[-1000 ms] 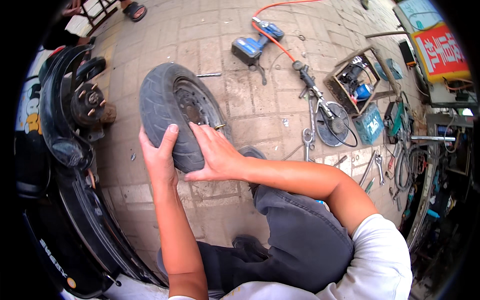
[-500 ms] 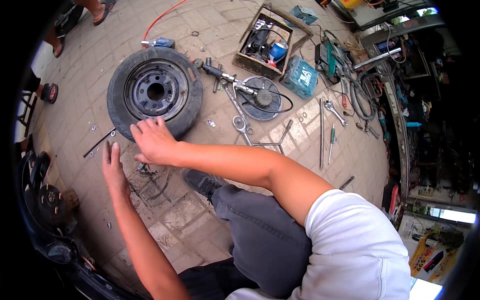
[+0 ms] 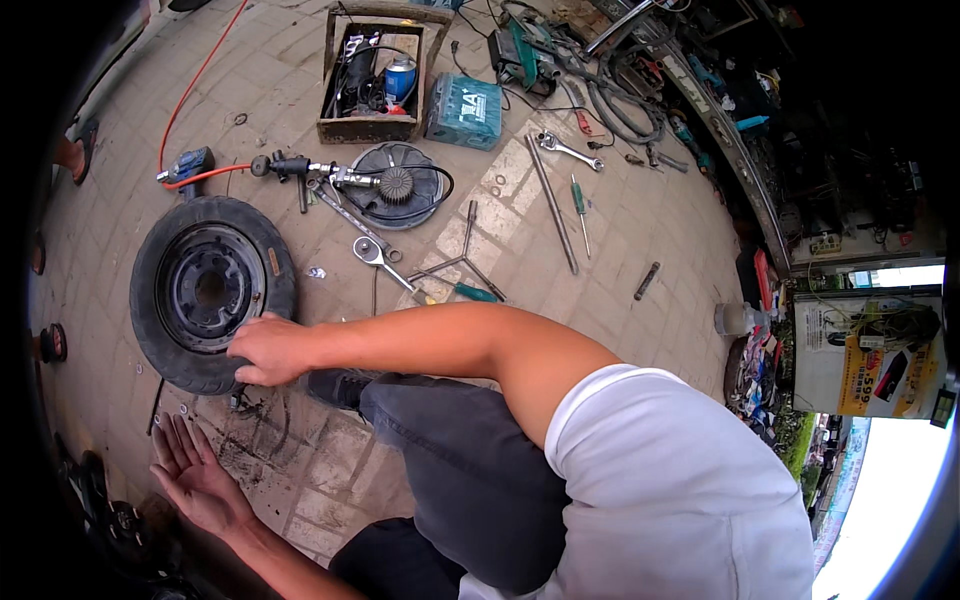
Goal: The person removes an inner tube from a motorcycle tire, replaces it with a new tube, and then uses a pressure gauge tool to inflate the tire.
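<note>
One tyre (image 3: 210,292) is lying flat on the paved floor (image 3: 640,220), with the right hand (image 3: 268,348) gripping its near edge. The left hand (image 3: 195,478) is hovering open, palm up, holding nothing. Beyond are lying one wooden toolbox (image 3: 375,70), two spanners (image 3: 375,250) and one screwdriver (image 3: 578,200).

Even daylight, soft, no hard shadows on paving (image 3: 620,220). Sky patch at lower right blown out white. Shop interior at right dim, murky. Heavy fisheye bend, black vignette round rim. Centre sharp; edges smeared, slightly blurred.
</note>
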Motion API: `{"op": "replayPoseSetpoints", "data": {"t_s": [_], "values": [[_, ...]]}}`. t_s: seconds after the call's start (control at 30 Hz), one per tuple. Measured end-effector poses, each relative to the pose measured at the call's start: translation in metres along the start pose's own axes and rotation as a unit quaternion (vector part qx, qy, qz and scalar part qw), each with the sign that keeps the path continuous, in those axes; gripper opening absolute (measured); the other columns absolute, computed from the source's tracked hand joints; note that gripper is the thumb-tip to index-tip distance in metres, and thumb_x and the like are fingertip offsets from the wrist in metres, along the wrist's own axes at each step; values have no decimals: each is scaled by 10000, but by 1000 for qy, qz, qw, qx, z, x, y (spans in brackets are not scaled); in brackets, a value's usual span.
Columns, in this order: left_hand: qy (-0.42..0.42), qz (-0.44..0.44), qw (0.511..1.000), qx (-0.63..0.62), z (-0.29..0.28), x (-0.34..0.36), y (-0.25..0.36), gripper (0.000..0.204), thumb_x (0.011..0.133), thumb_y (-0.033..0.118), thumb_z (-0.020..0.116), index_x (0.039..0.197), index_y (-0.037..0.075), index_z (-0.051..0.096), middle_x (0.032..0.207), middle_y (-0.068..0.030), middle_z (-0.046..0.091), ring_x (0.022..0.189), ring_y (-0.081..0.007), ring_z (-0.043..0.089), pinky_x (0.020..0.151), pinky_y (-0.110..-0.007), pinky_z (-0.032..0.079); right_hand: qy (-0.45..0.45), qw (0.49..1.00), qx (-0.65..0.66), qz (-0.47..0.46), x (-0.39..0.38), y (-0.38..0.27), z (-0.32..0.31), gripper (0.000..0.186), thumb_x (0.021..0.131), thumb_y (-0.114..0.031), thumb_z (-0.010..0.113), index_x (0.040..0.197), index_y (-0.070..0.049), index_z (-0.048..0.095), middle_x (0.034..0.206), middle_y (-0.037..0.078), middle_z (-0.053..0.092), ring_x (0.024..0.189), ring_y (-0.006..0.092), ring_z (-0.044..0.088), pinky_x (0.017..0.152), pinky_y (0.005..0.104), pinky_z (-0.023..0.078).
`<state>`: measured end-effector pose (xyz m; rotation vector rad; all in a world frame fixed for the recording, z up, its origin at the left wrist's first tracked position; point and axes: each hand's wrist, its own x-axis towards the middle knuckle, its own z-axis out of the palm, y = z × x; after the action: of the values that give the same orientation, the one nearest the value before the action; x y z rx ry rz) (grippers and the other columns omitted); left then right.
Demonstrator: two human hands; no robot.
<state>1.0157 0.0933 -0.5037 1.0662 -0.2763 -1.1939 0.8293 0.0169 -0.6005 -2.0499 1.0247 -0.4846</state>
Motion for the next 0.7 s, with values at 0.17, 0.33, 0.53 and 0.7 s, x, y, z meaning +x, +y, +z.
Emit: {"op": "replayPoseSetpoints", "data": {"t_s": [0.17,0.33,0.53,0.7], "values": [[-7,-86,992,91,0,-20,-73,556,1018,374,368,1375,-52,382,1380,-180,459,1293,-296,423,1088,-416,318,-24,994,86,-55,-87,-76,-59,403,815,-341,602,1038,-8,646,1015,176,653,999,329,609,876,468,445],[-140,91,951,261,74,-28,-121,461,1010,317,421,1254,-58,534,1236,-144,583,1164,-216,530,1013,-344,373,-28,999,15,-8,-190,-72,-81,388,812,-315,598,1072,-28,630,998,145,655,996,308,610,878,468,420],[-285,158,865,383,91,-61,-142,392,988,254,513,1210,-65,566,1145,-127,625,1049,-174,573,946,-285,419,-38,990,33,132,-322,-44,-140,390,786,-242,572,1107,-26,621,1013,160,672,941,308,640,819,401,498],[-277,131,826,473,96,-94,-147,398,955,277,566,1170,-56,597,1110,-149,637,1013,-194,587,918,-301,435,36,944,-41,324,-496,80,-200,460,774,-244,577,1147,23,592,1029,210,666,978,326,641,869,396,500]]}}
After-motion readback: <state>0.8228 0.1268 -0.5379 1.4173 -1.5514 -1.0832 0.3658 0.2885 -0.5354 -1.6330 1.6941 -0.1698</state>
